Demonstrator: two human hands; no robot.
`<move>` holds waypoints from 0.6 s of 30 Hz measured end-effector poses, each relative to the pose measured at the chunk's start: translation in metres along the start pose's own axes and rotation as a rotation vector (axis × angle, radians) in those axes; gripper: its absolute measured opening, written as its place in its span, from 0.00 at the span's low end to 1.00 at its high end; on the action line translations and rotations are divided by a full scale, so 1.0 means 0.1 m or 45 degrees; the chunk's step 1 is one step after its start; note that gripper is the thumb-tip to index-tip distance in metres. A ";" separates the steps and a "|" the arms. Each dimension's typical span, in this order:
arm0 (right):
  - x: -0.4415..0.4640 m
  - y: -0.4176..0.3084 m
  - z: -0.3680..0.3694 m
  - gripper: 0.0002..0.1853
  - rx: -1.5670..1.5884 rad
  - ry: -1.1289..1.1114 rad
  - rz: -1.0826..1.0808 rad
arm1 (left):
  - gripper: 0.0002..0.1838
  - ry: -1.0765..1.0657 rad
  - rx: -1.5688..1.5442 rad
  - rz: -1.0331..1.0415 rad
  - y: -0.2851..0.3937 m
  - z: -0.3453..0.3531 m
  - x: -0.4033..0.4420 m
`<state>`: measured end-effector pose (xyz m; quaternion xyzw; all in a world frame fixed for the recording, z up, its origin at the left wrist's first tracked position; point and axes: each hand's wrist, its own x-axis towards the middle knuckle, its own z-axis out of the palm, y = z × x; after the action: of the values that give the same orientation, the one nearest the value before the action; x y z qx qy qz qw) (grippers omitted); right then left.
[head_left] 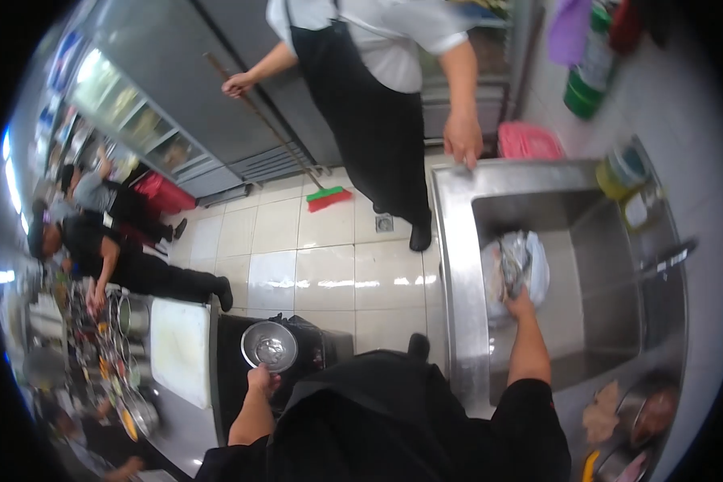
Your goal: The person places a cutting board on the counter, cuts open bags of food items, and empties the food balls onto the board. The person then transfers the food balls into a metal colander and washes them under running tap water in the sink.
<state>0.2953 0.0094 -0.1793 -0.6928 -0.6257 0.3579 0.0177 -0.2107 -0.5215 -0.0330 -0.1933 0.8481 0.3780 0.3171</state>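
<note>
The crumpled bundle by the left edge of the sink is too blurred to identify and hides the fingertips of the right hand from me. Glare muddles the bottom of the metal bowl over the half-hidden fingers of the left hand. Off the sink's near right corner, metal vessels smear together; the aproned co-worker is cut off around the shoulders.

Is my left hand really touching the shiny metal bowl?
Touching. The head view shows it: your left hand grips the metal bowl at its near edge, with no gap showing.
</note>
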 end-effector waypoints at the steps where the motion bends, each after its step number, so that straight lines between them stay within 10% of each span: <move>1: -0.02 -0.02 -0.05 0.49 0.037 -0.019 0.004 | 0.18 0.018 -0.029 -0.015 -0.08 -0.01 0.07; 12: -0.05 -0.43 -0.64 0.24 0.049 -0.550 0.513 | 0.18 -0.051 -0.240 -0.141 -0.43 0.10 0.49; 18: 0.14 -0.97 -0.99 0.27 0.499 -0.358 0.070 | 0.17 -0.131 -0.456 -0.263 -0.80 0.01 0.75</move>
<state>0.2633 0.0846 -0.0665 -0.6364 -0.5215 0.5658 0.0547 -0.2189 -0.5779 -0.1261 -0.3130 0.7258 0.4974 0.3577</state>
